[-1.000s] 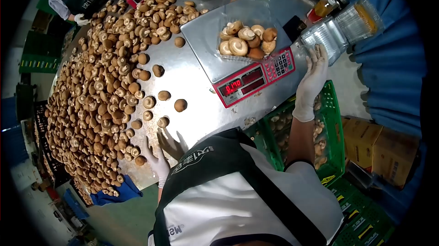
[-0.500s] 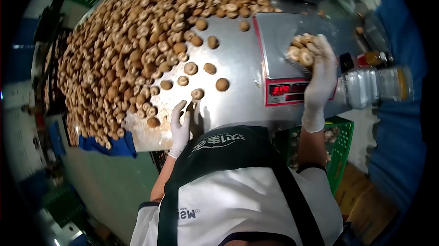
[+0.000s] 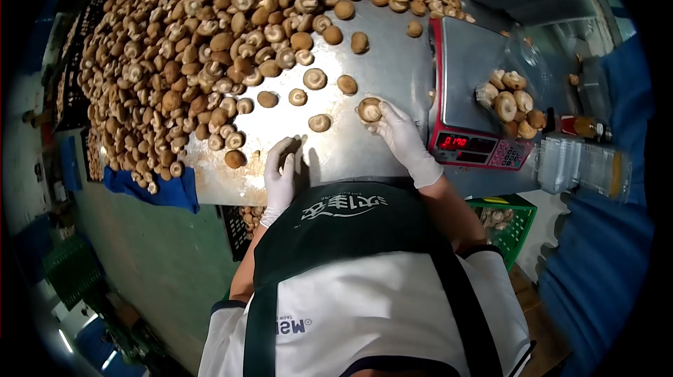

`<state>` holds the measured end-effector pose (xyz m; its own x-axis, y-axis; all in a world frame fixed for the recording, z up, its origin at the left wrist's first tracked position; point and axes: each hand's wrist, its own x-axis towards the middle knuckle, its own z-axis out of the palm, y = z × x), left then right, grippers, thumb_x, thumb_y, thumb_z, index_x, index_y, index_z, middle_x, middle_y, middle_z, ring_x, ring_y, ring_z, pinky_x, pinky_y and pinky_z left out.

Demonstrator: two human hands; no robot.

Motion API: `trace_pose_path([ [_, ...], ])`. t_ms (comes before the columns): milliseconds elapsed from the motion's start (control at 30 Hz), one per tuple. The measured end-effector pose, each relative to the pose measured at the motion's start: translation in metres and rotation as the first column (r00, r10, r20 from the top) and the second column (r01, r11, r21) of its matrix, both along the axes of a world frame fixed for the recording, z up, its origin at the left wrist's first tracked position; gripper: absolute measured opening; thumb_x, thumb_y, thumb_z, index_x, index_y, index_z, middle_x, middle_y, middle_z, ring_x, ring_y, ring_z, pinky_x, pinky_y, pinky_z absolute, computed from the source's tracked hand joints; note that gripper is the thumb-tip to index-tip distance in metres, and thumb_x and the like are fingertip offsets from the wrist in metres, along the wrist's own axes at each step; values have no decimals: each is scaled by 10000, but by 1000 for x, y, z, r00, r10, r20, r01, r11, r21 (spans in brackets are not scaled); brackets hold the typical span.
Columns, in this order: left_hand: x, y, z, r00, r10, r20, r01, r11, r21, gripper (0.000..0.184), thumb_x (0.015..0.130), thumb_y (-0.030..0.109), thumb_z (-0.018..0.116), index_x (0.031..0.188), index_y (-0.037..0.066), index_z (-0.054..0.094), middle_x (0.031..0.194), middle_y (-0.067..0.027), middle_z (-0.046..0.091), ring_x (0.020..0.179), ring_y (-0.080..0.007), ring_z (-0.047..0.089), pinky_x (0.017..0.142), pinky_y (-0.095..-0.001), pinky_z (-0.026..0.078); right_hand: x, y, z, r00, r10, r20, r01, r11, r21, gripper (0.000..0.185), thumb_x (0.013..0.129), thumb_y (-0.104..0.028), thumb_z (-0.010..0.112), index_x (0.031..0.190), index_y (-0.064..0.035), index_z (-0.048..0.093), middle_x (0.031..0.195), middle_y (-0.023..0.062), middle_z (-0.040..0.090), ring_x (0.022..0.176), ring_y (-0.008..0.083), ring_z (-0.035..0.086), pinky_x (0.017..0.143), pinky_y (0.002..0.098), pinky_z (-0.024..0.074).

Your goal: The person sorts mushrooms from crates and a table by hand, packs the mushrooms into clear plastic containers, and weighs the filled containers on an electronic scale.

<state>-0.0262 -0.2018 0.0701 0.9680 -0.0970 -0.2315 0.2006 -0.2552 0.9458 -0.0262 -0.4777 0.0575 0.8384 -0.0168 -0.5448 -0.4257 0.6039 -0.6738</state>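
Right hand [image 3: 401, 137] grasping a mushroom [image 3: 369, 110] by its edge; left hand [image 3: 279, 182] empty, fingers parted, beside the bench [image 3: 396, 51]. A slack edge grip could let the mushroom slip.

Left of centre, the gloved left hand [image 3: 280, 184] is pointing upward, fingers bent and parted from the thumb; right of centre, the gloved right hand [image 3: 406, 144] is slanting up-left, fingertips extending, wrist sitting lower right.
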Motion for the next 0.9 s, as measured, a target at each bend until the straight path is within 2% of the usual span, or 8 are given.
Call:
trace_pose_path([
  [167, 6, -10, 5, 993, -100, 69, 96, 994, 50, 299, 940, 43, 538, 1230, -18, 574, 1213, -131, 602, 1142, -229, 571, 1014, -318, 421, -18, -18, 46, 992, -112, 59, 88, 947, 310, 415, 1057, -257, 413, 1337, 38, 496, 1206, 167, 616, 1043, 211, 608, 836, 295, 487],
  [267, 5, -17, 12, 994, -105, 35, 106, 994, -25, 302, 943, 52, 555, 1239, -7, 574, 1234, -129, 599, 1169, -230, 552, 1022, -323, 411, -38, -41, 80, 938, -290, 191, 287, 957, 43, 407, 1052, -247, 427, 1325, 42, 511, 1238, 179, 604, 1067, 213, 597, 875, 314, 483],
  [300, 8, -14, 6, 981, -176, 84, 172, 984, 51, 306, 951, 51, 547, 1250, -6, 566, 1242, -127, 598, 1171, -228, 554, 1023, -325, 413, -47, -53, 102, 917, -289, 275, 359, 899, -251, 380, 1043, -201, 420, 1316, 40, 528, 1269, 161, 595, 1101, 227, 592, 936, 331, 469],
  [333, 10, -12, 2, 962, -239, 134, 220, 965, 139, 309, 958, 51, 539, 1262, -4, 559, 1249, -125, 596, 1172, -225, 557, 1025, -327, 415, -56, -72, 129, 916, -105, 387, 391, 452, -802, 349, 1009, -111, 443, 1314, 28, 540, 1283, 142, 595, 1142, 245, 585, 995, 339, 445],
  [467, 12, -27, 1, 949, -311, 61, 312, 950, -19, 313, 970, 49, 522, 1276, -12, 548, 1268, -131, 587, 1184, -234, 556, 1046, -340, 406, -74, -127, 166, 701, -259, 664, 670, -79, -738, 401, 937, 16, 500, 1337, -14, 525, 1328, 154, 553, 1226, 274, 532, 1071, 359, 391],
  [600, 15, -50, 16, 874, -473, 107, 461, 879, 122, 305, 948, 40, 536, 1245, -13, 578, 1253, -143, 604, 1203, -264, 547, 1065, -360, 388, -89, -183, 133, 809, -48, 585, 473, -537, -698, 410, 910, -31, 558, 1319, -30, 535, 1348, 160, 528, 1241, 337, 498, 1050, 408, 389],
  [667, 16, -59, 19, 840, -528, 123, 512, 848, 138, 309, 931, 33, 549, 1234, -12, 584, 1248, -151, 605, 1206, -278, 547, 1066, -369, 387, -92, -185, 104, 955, -69, 289, 216, -507, -835, 383, 929, -136, 555, 1309, -92, 570, 1343, 176, 530, 1275, 377, 452, 1078, 446, 339],
  [900, 18, -78, 29, 719, -682, 134, 652, 729, 209, 321, 900, 0, 555, 1219, 0, 592, 1250, -169, 599, 1206, -295, 551, 1062, -365, 399, -111, -198, 123, 725, -297, 621, 562, -267, -783, 366, 986, -58, 425, 1329, -45, 549, 1365, 141, 540, 1313, 284, 462, 1105, 372, 349],
])
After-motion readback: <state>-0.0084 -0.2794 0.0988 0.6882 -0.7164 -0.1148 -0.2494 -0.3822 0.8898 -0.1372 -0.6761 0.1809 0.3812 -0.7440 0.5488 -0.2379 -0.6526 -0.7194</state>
